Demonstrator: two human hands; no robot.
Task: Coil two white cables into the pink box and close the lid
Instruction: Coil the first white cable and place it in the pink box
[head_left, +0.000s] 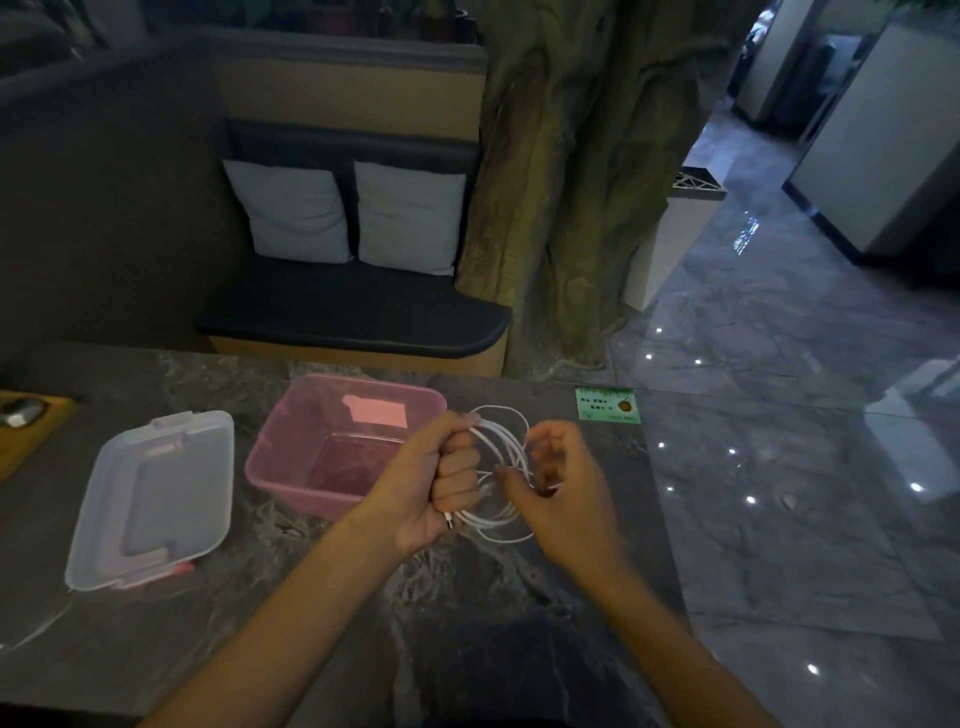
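Fingers of the left hand (441, 478) are curled in a fist round a bundle of white cable (501, 447), its loops fanning out toward three o'clock and a plug end poking out below the fist. The right hand (558, 483), just beside it at three o'clock, has its fingers bent in among the loops; whether it pinches a strand is blurred, and I cannot tell. Whether one cable or both are in this bundle is also unclear.

Coiling looks to be the step in hand. Next, the loose loops want gathering tight, then lowering into the box (291, 457), which sits open at nine o'clock from the left hand, touching or just behind it.

Further at nine o'clock lies the lid (150, 499), off, on the table (467, 623). A green card (608, 404) rests at one o'clock. Nothing blocks the box's mouth.
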